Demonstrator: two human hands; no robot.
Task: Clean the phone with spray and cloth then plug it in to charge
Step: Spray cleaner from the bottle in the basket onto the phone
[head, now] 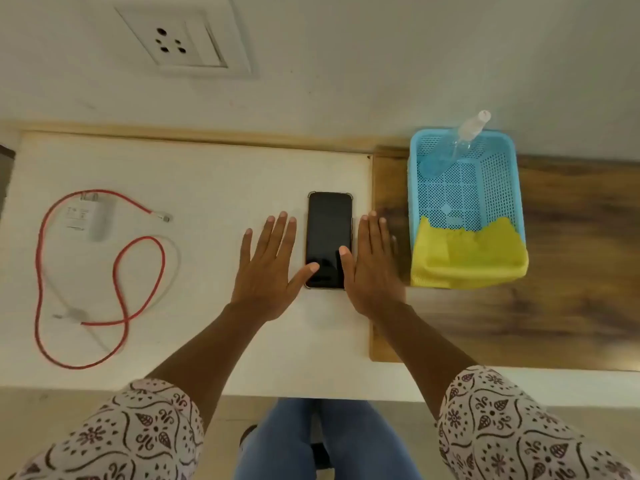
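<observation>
So the black slab phone in its clear bumper case (329, 237) is lying face up, screen dark, on the white tabletop (194, 168), right in the gap between the two hands. The left hand (268, 268) is flat, palm down, fingers spread wide, just left of the phone; its thumb reaches over onto the lower left bit of the screen. The right hand (372, 265) is flat too, fingers straight and closer together, running along the phone's right edge with its thumb tip over the screen's lower right. Neither hand is gripping anything, they're just splayed out, can't tell how firmly they press down

Just past the right hand's little finger sits a light blue perforated plastic basket (498, 188) on a dark wood board (571, 271). A folded yellow cloth (467, 258) hangs over the basket's near end, and a clear plastic spray bottle (460, 143) leans in the far end, its top poking over the rim

Well off to the left of the left hand's fingers there's a white charger brick (95, 216) with a looped red cable (41, 271). Up on the wall beyond the fingertips is a white socket plate with a switch (187, 43). Patterned white sleeves (512, 427) cover both arms above the forearm
</observation>
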